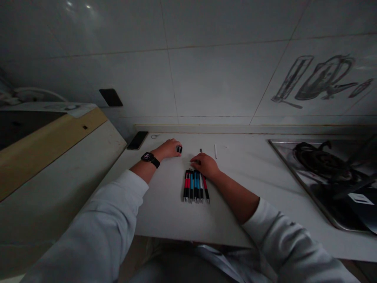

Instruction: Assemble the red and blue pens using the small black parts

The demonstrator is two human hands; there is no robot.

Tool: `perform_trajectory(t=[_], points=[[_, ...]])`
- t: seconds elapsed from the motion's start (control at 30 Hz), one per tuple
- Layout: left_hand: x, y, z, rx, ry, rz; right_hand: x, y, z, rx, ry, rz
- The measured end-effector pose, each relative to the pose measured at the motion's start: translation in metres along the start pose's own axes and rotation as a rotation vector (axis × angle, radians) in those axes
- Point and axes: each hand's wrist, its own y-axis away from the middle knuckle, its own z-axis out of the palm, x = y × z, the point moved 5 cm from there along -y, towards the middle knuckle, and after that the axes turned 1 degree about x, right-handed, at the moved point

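Observation:
My left hand (170, 148), with a black watch (147, 157) on its wrist, is curled around a small black object (179, 149) near the back of the white counter. Its exact kind is too small to make out. Over the upper ends of a row of pens (193, 186) hovers or rests my right hand (206, 164); a gap shows between thumb and index finger, with nothing visible in it. Red, blue and white barrels with black grips lie side by side, tips toward me. The rightmost red pen (206, 188) is slanted, its upper end hidden by that hand.
Behind my right hand lie a small dark piece (200, 150) and a thin white stick (216, 151). A phone (138, 140) and a small ring (154, 136) are at the back left. A gas stove (306, 192) borders the right; a large cabinet-like box (64, 177) stands left.

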Motion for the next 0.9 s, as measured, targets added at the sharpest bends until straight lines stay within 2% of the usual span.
perform_trajectory(t=[0.2,0.47,0.9], points=[[-0.007,-0.01,0.002,-0.06,-0.042,0.007,-0.002,-0.002,0.002,-0.004,0.091,0.053],[0.0,-0.015,0.003,-0.106,-0.014,0.077,-0.012,-0.001,0.0,0.021,0.143,0.074],[-0.003,-0.012,-0.001,-0.1,-0.044,0.053,-0.007,-0.001,-0.001,0.056,0.103,0.068]])
